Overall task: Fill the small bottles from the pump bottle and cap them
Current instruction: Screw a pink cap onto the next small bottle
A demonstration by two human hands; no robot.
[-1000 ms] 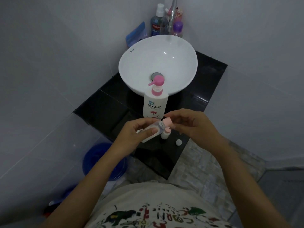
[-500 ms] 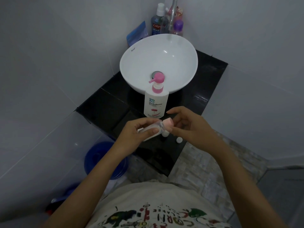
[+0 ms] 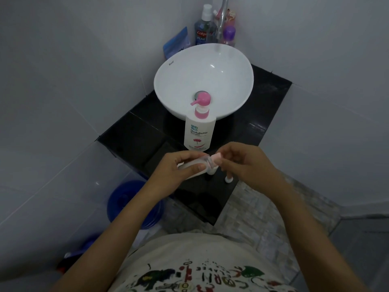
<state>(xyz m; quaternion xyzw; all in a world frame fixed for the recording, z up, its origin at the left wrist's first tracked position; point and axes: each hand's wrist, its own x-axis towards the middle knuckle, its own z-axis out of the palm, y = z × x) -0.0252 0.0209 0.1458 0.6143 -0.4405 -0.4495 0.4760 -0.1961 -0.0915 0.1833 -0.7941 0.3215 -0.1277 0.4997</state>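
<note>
Two hands meet at 6 o'clock from the pump bottle (image 3: 199,131): left hand (image 3: 179,167) wraps the small bottle (image 3: 192,168), right hand (image 3: 248,163) pinches its pink cap (image 3: 216,158). Light, probably squeezable and slick plastic; best held mid-body, gently

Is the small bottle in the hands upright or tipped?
Tipped: the small bottle lies nearly sideways in the left hand, its pink cap pointing at the right hand.

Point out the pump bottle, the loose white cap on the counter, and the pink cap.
pump bottle (image 3: 199,133): head view, on its white label.
loose white cap (image 3: 228,179): head view, on its top.
pink cap (image 3: 216,158): head view, on its side, between the right hand's fingertips.
</note>
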